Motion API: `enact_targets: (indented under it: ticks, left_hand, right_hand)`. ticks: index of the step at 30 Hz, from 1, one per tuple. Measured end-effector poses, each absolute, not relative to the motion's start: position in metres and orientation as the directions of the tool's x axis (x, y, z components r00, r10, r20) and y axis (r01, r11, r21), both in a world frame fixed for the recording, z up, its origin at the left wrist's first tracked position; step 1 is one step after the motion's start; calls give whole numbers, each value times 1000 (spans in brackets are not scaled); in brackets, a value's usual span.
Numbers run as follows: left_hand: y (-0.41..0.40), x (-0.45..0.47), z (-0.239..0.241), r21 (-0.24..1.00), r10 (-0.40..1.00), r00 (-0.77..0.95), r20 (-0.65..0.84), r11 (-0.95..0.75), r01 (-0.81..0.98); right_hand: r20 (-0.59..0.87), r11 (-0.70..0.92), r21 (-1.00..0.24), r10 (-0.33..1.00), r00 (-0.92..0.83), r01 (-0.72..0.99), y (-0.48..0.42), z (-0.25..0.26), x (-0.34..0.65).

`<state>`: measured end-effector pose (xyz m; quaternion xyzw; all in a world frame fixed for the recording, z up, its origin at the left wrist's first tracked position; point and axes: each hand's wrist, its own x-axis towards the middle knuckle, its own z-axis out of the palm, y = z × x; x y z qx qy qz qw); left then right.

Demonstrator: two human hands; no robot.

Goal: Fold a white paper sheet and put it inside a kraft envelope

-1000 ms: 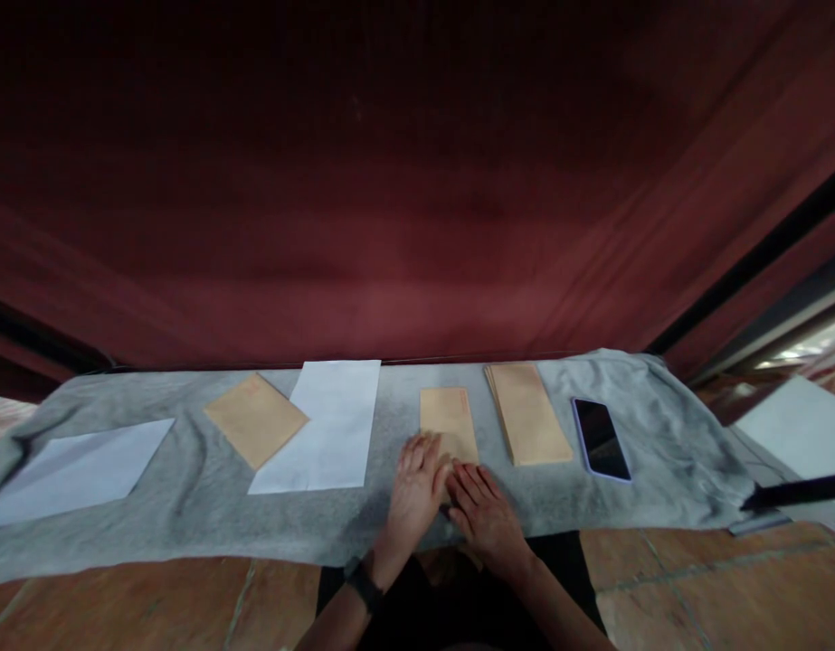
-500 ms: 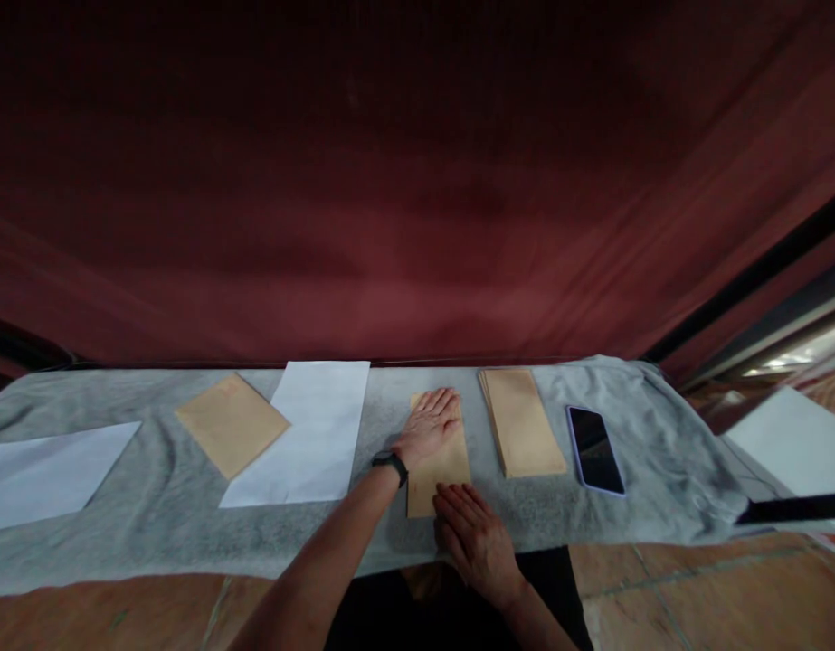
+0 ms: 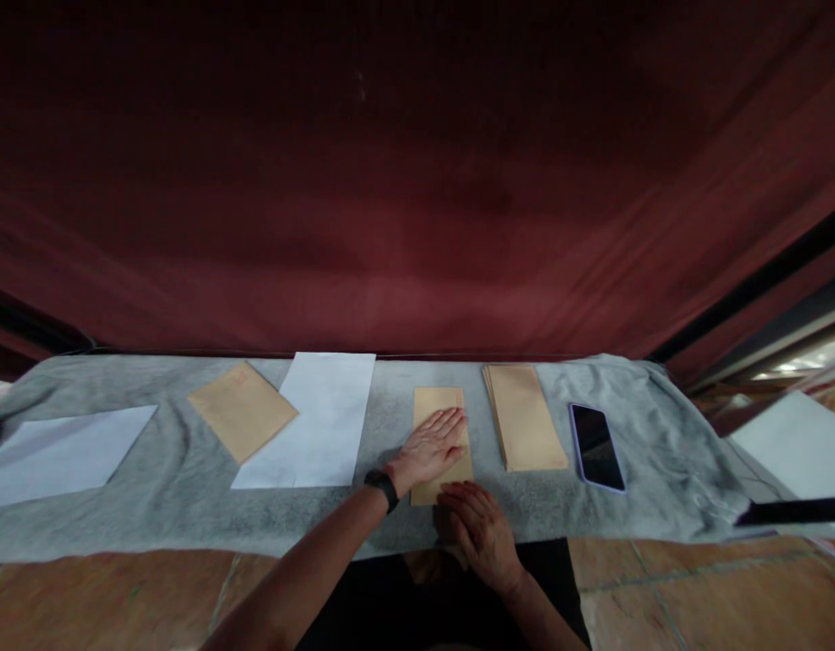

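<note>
Kraft envelope in hand: The brown envelope [image 3: 433, 400] lies flat on the grey cloth [image 3: 393, 398], long side running away from the person, red print at its far right corner.
Left hand: The left hand [image 3: 431, 448] rests palm down across its middle, fingers extended and nearly together; nothing pinched.
Right hand: The right hand [image 3: 481, 533] is half curled, fingertips at the near right corner; whether thumb and fingers pinch it cannot be told.
Envelope risk: Uneven pressure between the hands could skew or crease the paper; the soft cloth could ruck under a sideways push.
Stack risk: The envelope stack [image 3: 531, 420] is slightly fanned on its left side; a stray knuckle could scatter it.
Near edge: The cloth's front edge runs close below the envelope, so a pull toward the body could carry it over.
Room, left: A cloth strip separates it from the white sheet [image 3: 332, 420], partly under another envelope [image 3: 244, 411].
Room, right: Narrow gap to the stack; the phone [image 3: 597, 448] lies just beyond.
</note>
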<state>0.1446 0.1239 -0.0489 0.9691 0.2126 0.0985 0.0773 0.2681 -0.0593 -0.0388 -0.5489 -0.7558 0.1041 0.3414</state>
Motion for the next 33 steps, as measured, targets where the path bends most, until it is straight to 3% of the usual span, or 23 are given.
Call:
enact_targets:
  ticks: [6, 16, 20, 24, 28, 33]
  left_hand:
    - [103, 133, -42, 224, 413, 902, 125, -897, 380]
    - [65, 113, -27, 279, 390, 914, 117, -896, 346]
    - [46, 103, -25, 287, 365, 918, 153, -906, 312]
    - [33, 93, -25, 271, 324, 936, 134, -921, 280]
    - [30, 87, -14, 277, 293, 948, 124, -928, 251]
    - [26, 84, -7, 253, 263, 954, 142, -942, 221]
  right_hand:
    - [423, 360, -602, 901, -97, 713, -59, -37, 266]
    - [336, 180, -802, 924, 181, 569, -47, -43, 273]
    - [304, 240, -709, 953, -20, 663, -12, -35, 278]
    - [245, 393, -474, 919, -310, 788, 25, -34, 278]
    - [243, 382, -329, 918, -313, 864, 55, -44, 278]
    - [202, 254, -277, 958, -203, 927, 86, -50, 281]
